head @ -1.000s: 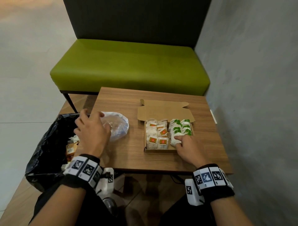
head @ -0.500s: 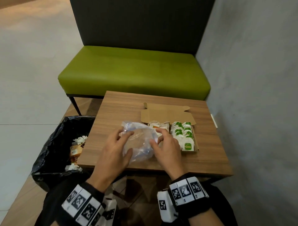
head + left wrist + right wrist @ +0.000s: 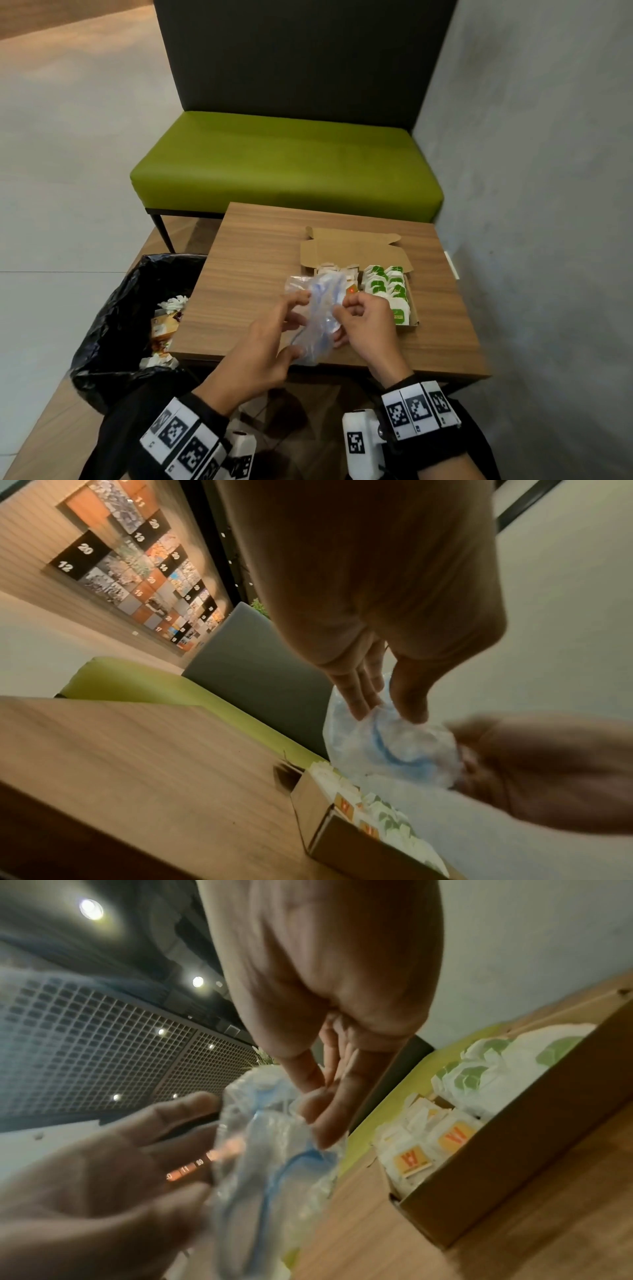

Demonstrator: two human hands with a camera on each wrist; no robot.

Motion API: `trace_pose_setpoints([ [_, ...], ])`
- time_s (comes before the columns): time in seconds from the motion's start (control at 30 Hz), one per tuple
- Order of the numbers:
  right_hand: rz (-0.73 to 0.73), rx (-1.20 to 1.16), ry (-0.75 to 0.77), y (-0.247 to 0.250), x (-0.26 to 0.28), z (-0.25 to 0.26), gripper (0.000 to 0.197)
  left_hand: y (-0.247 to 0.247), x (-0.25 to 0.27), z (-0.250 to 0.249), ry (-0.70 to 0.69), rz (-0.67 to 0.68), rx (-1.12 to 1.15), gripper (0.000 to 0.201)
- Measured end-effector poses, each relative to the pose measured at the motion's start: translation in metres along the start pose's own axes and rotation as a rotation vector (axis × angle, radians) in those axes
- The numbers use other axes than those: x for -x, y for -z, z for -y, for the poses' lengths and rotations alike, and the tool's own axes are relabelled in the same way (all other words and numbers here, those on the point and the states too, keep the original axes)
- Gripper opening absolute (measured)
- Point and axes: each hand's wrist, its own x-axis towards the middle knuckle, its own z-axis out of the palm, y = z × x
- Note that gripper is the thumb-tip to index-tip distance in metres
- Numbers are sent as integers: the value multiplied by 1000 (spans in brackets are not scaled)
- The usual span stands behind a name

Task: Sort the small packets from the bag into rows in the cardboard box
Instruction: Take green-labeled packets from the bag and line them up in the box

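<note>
- A wooden table [image 3: 260, 260] stood in the lower middle of the head view, with a green bench [image 3: 287, 164] above it, a grey wall at the right and a black bin bag [image 3: 113, 308] at the lower left.
- The left hand [image 3: 263, 346] reached up from the lower left, its thumb and fingers pinching the left side of the bag [image 3: 322, 308].
- The right hand [image 3: 366, 325] came in from the lower right, its fingers curled tight on the bag's right edge.
- The bag was held above the table's near half, crumpled, its long axis running roughly from the near edge up toward the box.
- It was clear, wrinkled plastic with a blue streak; whether anything was inside could not be told.
- The cardboard box [image 3: 411, 318] lay on the table just right of the hands, lid flap open toward the bench.
- Inside it, orange-marked packets [image 3: 411, 1161] filled the left side and green-marked packets [image 3: 380, 286] the right, in rows running away from the viewer.
</note>
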Motion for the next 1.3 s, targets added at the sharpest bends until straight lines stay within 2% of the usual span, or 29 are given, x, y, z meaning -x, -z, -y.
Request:
trace_pose_setpoints([
  [0.03, 49, -42, -9, -1, 4, 3, 3, -4, -1, 3, 16, 35, -47, 98],
  [0.1, 132, -121, -29, -2, 9, 7, 5, -10, 0, 11, -43, 55, -189, 113],
  [0.17, 208, -187, -60, -1, 13, 8, 7, -12, -1, 17, -125, 31, -338, 117],
  [0.27, 314, -188, -91, -2, 13, 5, 6, -14, -5, 13, -220, -76, -543, 96],
  [0.33, 402, -164, -83, -2, 13, 4, 7, -12, -7, 8, -249, -152, -576, 72],
  [0.4, 475, -153, -67, -4, 14, 8, 9, -8, -7, 11, -265, -170, -566, 52],
  [0.5, 447, -141, -2, -8, 16, 16, 16, 3, -5, 20, -235, -159, -564, 36],
  [0.6, 255, -209, 78, -8, 13, 20, 16, 24, -2, 21, -102, -223, -562, 32],
  [0.67, 170, -240, 73, -3, 8, 20, 15, 47, -1, 21, 16, -276, -556, 37],
  [0.73, 162, -210, 64, -1, 8, 16, 15, 76, -1, 28, 88, -331, -617, 35],
  [0.8, 155, -156, 63, -1, 7, 12, 14, 103, -2, 46, 149, -365, -738, 23],
  [0.93, 105, -103, 41, -4, 4, 1, 14, 141, 6, 98, 331, -372, -842, 14],
  [1.1, 125, -7, 38, -1, 5, -10, 20, 157, 33, 189, 697, -184, -880, 33],
  [1.17, 129, 19, 35, 3, 4, -13, 19, 152, 42, 219, 838, -95, -860, 50],
  [1.3, 93, 48, 34, 10, 3, -21, 21, 136, 48, 263, 995, -109, -770, 66],
])
